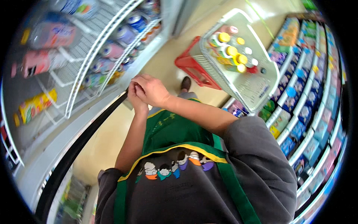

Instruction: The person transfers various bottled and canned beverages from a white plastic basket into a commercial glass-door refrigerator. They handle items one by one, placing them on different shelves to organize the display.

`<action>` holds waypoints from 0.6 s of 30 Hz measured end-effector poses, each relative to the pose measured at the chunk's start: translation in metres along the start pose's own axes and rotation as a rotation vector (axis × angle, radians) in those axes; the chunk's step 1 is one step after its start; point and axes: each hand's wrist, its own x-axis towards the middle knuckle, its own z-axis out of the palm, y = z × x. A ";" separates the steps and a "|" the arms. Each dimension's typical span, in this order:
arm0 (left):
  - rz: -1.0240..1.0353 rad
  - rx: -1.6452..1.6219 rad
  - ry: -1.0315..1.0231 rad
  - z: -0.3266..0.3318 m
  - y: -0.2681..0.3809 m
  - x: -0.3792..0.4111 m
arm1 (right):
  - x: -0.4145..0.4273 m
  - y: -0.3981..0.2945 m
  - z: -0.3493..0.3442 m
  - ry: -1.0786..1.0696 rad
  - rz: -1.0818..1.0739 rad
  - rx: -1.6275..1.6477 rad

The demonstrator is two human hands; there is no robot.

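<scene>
My left hand [137, 98] and my right hand [153, 90] meet in front of a glass-door drinks cooler. The right hand lies across the left with its fingers curled, so whatever may be between them is hidden. Just past the fingertips are the cooler's frame [139, 63] and a long black edge strip [92, 134]. Inside, a white wire shelf [75, 84] bears a pink-labelled bottle [42, 61] and a yellow-labelled bottle [37, 106] lying on their sides. Several drink bottles and cans [112, 50] show beneath in the lower rack.
A pale plastic basket [254, 95] holds several yellow-capped bottles [230, 51] and rests on a red plastic stool [195, 71]. Shelves of colourful packets [304, 112] line the right side. My shoe [185, 83] is on the light floor [156, 63] between cooler and stool.
</scene>
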 end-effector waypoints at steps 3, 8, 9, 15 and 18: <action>-0.005 -0.026 -0.152 0.050 0.008 -0.009 | -0.012 0.000 -0.059 0.183 0.002 0.036; -0.045 -0.063 -0.518 0.139 0.048 -0.043 | -0.042 0.000 -0.150 0.468 0.024 -0.059; -0.069 -0.050 -0.558 0.157 0.054 -0.051 | -0.050 0.002 -0.165 0.499 0.078 -0.063; -0.405 -0.172 -0.849 0.237 0.060 -0.074 | -0.087 0.026 -0.229 0.645 0.266 -0.081; -0.641 -0.163 -0.808 0.268 0.047 -0.075 | -0.101 0.050 -0.255 0.624 0.405 -0.151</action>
